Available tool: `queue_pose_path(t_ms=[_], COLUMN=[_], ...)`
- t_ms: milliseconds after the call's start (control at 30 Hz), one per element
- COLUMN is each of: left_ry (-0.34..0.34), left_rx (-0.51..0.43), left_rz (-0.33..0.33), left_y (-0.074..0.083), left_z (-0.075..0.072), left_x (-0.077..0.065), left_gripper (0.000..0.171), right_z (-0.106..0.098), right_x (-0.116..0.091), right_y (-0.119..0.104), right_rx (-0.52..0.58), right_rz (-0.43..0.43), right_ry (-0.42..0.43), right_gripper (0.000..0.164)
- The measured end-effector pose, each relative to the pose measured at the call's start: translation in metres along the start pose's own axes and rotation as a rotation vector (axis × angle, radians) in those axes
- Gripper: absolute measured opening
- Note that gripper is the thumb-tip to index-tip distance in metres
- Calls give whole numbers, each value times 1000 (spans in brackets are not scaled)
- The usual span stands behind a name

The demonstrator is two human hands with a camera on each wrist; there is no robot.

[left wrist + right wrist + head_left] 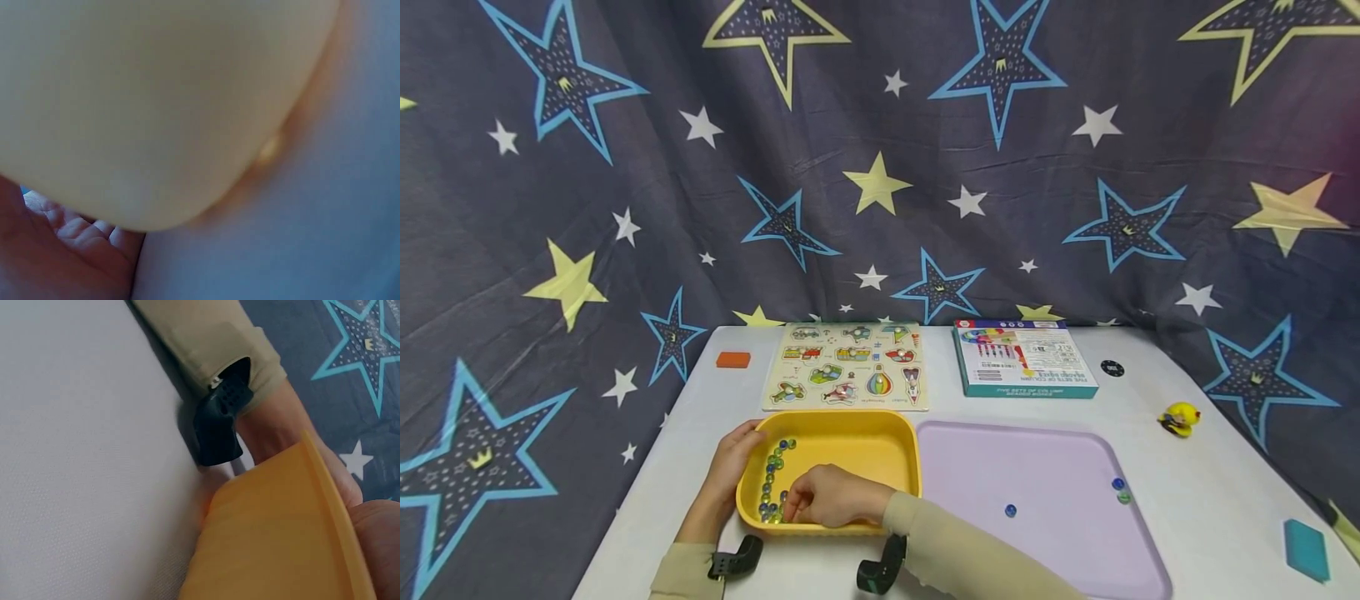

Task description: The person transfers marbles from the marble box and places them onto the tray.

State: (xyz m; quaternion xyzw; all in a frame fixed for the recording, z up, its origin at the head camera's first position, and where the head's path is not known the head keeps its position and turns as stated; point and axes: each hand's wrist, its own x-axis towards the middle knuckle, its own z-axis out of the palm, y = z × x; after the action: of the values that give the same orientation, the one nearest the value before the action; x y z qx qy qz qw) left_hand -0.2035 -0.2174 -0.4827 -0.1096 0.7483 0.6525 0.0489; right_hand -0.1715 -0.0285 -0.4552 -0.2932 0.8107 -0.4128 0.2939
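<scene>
A yellow tray [857,425] with raised walls holds several glass marbles [767,477], blue and green-yellow, lined along its left side and front left corner. My left hand [730,467] grips the tray's left wall, thumb at the rim. In the left wrist view, the tray's pale outer wall [162,112] covers most of the picture, with part of the left hand [81,244] below it. Inside the tray, my right hand [835,496] reaches down with bent fingers among the front marbles; I cannot tell whether it pinches one. The tray wall [275,531] partly hides it in the right wrist view.
Right of the yellow tray lies a lilac tray [1037,450] with a few loose marbles [1011,510]. Behind are a wooden picture puzzle [850,367], a bead set box [1026,362] and an orange block [733,360]. A rubber duck [1180,418], black disc [1112,368] and teal block [1306,550] lie at right.
</scene>
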Motion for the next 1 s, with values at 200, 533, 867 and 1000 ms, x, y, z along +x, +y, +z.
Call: queue_pose_path(t_ms=[200,533,867,1000], left_ry=[0,-2,9,6], left_rx=[2,-2,2,0], left_rz=[5,17,5,2], left_y=[-2,-3,-3,-3], left_z=[0,-1,-1,-1], left_x=[1,1,0,1], left_gripper=[34,33,33,33], right_z=[-4,-29,-66,-79], right_x=[-4,-36,-77,-89], right_y=[0,1,24,37], right_rx=[-39,74,107,189], right_rz=[18,-103,-106,-97], right_ry=[99,249,445,519], right_gripper=[12,11,12,17])
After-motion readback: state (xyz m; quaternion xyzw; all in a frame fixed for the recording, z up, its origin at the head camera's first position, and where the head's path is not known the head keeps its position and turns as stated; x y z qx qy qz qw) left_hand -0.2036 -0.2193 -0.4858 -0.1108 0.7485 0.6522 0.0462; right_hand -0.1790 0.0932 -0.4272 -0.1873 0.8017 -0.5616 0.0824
